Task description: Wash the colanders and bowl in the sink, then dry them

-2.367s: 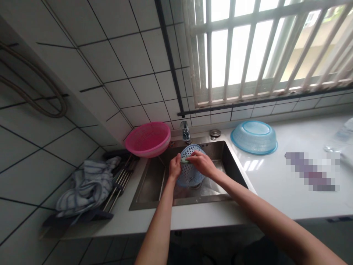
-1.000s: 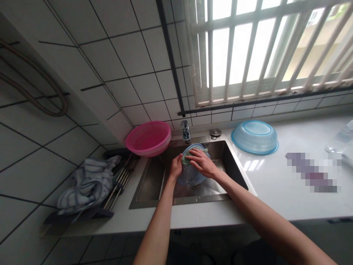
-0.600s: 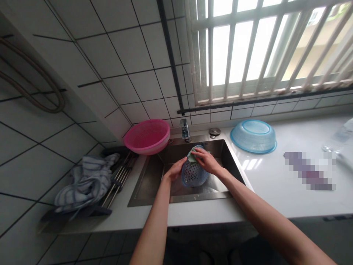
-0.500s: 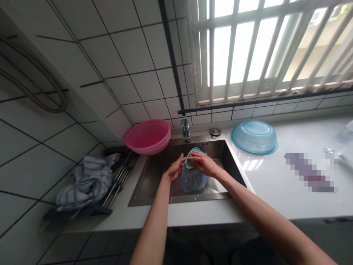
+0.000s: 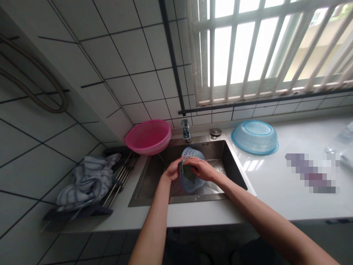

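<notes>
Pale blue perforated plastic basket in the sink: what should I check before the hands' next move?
1. Left hand at the pale blue perforated plastic basket: ok, by its left side.
2. Right hand on the thin green cloth: ok, fingers over it.
3. Basket within the rectangular steel sink: ok.
4. Basket resting on the sink floor: cannot tell.
5. Round pink plastic basin apart from both hands: ok, at the sink's back left.

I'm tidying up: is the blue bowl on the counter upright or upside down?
The bowl is upside down: its flat base faces up and its wider rim sits on the counter.
</notes>
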Demonstrator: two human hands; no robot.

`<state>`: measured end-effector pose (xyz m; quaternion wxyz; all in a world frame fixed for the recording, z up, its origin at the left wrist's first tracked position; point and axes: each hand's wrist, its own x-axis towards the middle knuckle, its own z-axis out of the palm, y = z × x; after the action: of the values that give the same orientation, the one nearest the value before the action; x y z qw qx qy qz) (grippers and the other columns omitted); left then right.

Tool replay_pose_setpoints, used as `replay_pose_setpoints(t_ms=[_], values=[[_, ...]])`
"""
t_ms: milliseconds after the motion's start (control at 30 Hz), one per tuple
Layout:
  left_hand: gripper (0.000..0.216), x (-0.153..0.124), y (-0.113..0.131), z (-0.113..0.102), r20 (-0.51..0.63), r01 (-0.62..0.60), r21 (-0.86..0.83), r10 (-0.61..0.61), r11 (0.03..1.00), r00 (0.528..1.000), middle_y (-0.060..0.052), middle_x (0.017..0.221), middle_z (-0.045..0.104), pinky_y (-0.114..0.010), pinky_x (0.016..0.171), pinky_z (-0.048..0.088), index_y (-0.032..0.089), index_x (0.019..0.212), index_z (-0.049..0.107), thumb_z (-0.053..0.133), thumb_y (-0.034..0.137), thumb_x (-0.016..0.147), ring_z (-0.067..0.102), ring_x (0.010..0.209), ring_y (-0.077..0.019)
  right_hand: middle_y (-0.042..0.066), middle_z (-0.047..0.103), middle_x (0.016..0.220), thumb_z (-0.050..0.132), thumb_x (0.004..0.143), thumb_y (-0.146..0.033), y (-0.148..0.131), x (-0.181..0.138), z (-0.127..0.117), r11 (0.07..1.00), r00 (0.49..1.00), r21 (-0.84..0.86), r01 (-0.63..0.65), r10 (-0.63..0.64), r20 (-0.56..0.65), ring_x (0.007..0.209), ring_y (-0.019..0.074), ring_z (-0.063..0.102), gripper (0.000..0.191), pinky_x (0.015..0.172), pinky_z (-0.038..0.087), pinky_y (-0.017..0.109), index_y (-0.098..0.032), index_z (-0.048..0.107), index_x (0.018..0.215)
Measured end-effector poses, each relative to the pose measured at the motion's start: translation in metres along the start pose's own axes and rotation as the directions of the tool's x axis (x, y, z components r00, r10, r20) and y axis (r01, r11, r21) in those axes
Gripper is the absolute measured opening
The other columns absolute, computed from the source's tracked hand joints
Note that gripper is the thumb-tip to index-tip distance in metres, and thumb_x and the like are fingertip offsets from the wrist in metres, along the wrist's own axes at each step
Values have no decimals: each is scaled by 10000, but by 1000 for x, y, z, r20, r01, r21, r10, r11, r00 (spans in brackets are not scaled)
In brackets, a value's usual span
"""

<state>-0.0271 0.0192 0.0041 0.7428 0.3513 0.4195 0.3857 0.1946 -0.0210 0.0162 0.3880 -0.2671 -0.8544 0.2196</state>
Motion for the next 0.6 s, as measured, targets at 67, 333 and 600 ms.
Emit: replay_pose_setpoints(t_ms=[67, 333, 600], values=[[316, -5, 1, 3, 47, 43, 5, -43, 999, 998, -145, 978, 821, -386, 930, 607, 125, 1115, 794, 738, 406, 980, 791, 961, -277, 61, 687, 1510, 586, 974, -122, 15, -3, -9, 996, 991, -3, -85, 84, -101, 1450, 246, 607, 521, 1277, 447, 465, -271, 692, 1462], [486, -7, 0, 17, 9, 85, 30, -86, 996, 996, -149, 984, 826, -429, 914, 625, 132, 1135, 793, 658, 580, 1004, 794, 977, -303, 88, 706, 1482, 554, 980, -128, 48, -11, -18, 936, 912, 51, -349, 351, -212, 1398, 263, 664, 489, 1223, 504, 482, -259, 745, 1410], [569, -1, -5, 13, -160, -51, 226, 89, 973, 983, -104, 845, 813, -349, 754, 580, 145, 1014, 813, 707, 699, 938, 755, 805, -258, 57, 710, 1475, 642, 997, -175, 10, 0, 6, 998, 1000, -68, 10, -12, -22, 1498, 257, 560, 402, 1287, 428, 473, -292, 774, 1358]])
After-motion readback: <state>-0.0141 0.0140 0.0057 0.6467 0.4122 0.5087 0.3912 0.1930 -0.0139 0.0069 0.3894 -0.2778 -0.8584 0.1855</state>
